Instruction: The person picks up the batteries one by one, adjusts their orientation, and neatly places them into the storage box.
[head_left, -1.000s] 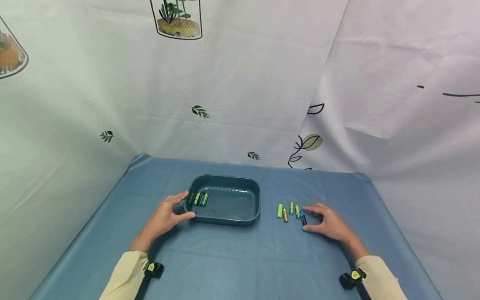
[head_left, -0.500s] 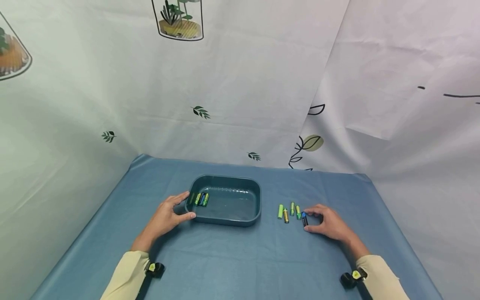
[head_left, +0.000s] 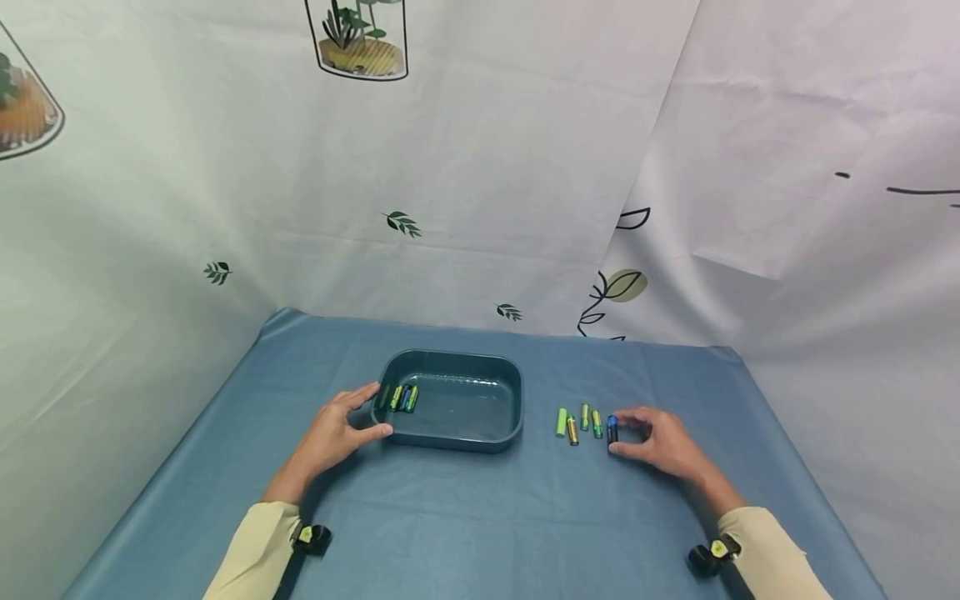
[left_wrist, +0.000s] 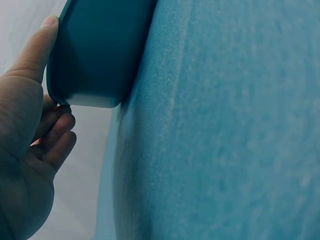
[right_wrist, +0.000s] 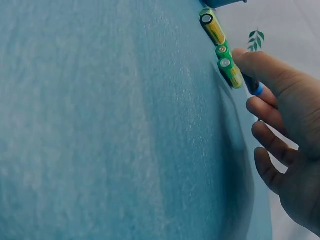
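Observation:
Between thumb and fingertips, my right hand [head_left: 663, 450] pinches a black battery with a blue end [head_left: 612, 431]. In the right wrist view the blue end [right_wrist: 258, 90] shows past the thumb, and the battery looks just off the cloth. Left of that hand lie several loose batteries, among them a plain light green one [head_left: 562, 422], a gold one [head_left: 573, 431] and a green-and-yellow one [head_left: 597, 423]. My left hand [head_left: 330, 433] holds the left end of a dark teal tray [head_left: 457, 443], thumb at its front corner. Several batteries [head_left: 405, 398] lie side by side inside, against its left end.
A blue cloth [head_left: 480, 517] covers the table. White printed curtains [head_left: 465, 167] stand behind it and along both sides. The loose batteries lie between the tray and my right hand.
My right hand has moved slightly to the right with the black battery, which has turned from slanted to nearly straight and stands apart from the green-and-yellow one. The left hand and tray stay put.

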